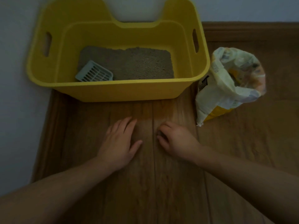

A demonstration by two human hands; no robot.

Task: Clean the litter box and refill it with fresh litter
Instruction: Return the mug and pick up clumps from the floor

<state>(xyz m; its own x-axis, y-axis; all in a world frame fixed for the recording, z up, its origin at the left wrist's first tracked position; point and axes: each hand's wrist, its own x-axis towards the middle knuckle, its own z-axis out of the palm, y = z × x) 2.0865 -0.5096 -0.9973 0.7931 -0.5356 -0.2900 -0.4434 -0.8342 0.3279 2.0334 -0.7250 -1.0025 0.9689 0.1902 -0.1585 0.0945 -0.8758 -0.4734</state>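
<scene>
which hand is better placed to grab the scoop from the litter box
Left hand: open, and nearer the scoop in the left near corner of the litter box; right hand is curled.

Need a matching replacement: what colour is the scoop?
Pale blue-grey scoop, clearest in head view.

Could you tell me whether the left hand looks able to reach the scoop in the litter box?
Probably yes: the left hand holds nothing, the scoop lies in the near left corner of the open litter box, and only its near wall intervenes.
</scene>
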